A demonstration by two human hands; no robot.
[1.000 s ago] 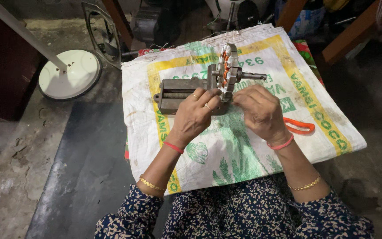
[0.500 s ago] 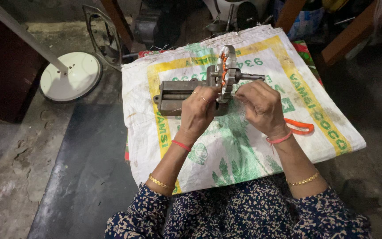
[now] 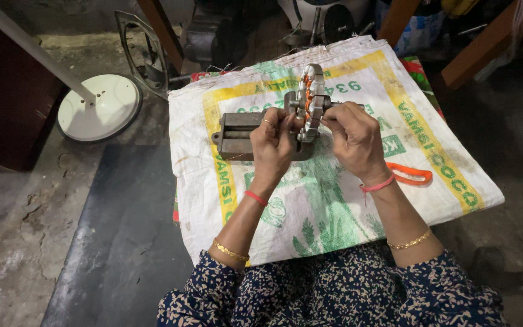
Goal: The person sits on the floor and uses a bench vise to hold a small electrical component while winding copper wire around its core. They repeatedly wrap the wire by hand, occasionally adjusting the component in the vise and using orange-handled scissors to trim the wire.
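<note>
A woven white sack (image 3: 334,200) with a yellow border band and green printed plant figures and lettering lies spread flat over the tabletop, filling the middle of the scene from the near edge by the person's lap to the far edge, where dark machine parts stand. On it, left of centre and toward the far side, sits a grey metal vise (image 3: 240,134), and in it stands a round metal stator ring (image 3: 310,100) on edge, with orange-copper wire wound on its inner teeth. The step in hand looks like hand work on the windings of this ring, pressing or threading wire between the teeth. The left hand (image 3: 275,142) rests against the vise and the near left side of the ring, its grip curled closed against the metal to steady it. The right hand (image 3: 353,136) comes in from the right, its grip pinched shut at the ring's near edge; whether a strand of wire lies between the fingertips is too fine to tell. The next move seems to call for a steady ring and small, even pulls, so the wire seats in the slot without kinking. An orange plastic loop (image 3: 411,174) lies on the sack just right of the right wrist. Far left on the floor stands a round white base plate (image 3: 98,109) with a slanting pole.
</note>
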